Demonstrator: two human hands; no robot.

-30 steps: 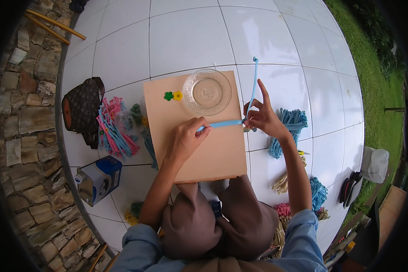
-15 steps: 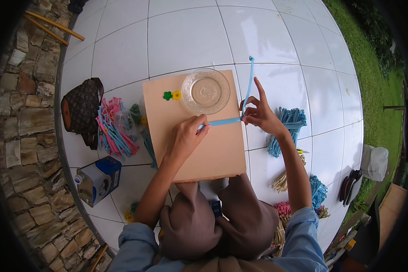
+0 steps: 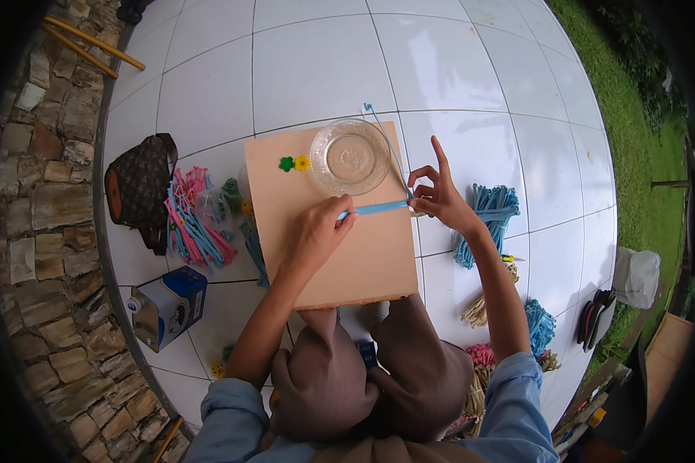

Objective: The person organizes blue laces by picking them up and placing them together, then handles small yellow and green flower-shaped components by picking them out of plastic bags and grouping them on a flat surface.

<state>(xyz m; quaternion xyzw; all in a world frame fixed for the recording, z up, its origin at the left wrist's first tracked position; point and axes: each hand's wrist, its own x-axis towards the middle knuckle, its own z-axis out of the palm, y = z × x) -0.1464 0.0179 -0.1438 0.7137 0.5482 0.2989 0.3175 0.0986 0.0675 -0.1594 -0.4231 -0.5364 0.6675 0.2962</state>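
Soft daylight glares off the white tiles [image 3: 427, 62]

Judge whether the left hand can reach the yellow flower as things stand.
Probably yes: the yellow flower lies uncovered, with bare board between it and the left hand, though that hand pinches the blue strip and might need to release it first.

Between the left hand [image 3: 324, 228] and the right hand [image 3: 442, 202], a strip [image 3: 382, 207] is being held over the board [image 3: 355, 266]. Past the strip, a dish [image 3: 350, 157] is being carried by the board, with two flowers [image 3: 286, 164] just left. The floor [image 3: 309, 62] is being shared by a bag [image 3: 139, 189], a heap [image 3: 197, 224] and a can [image 3: 170, 307] on the left (the can nearest the knees [image 3: 324, 393]), and a bundle [image 3: 489, 220] on the right.
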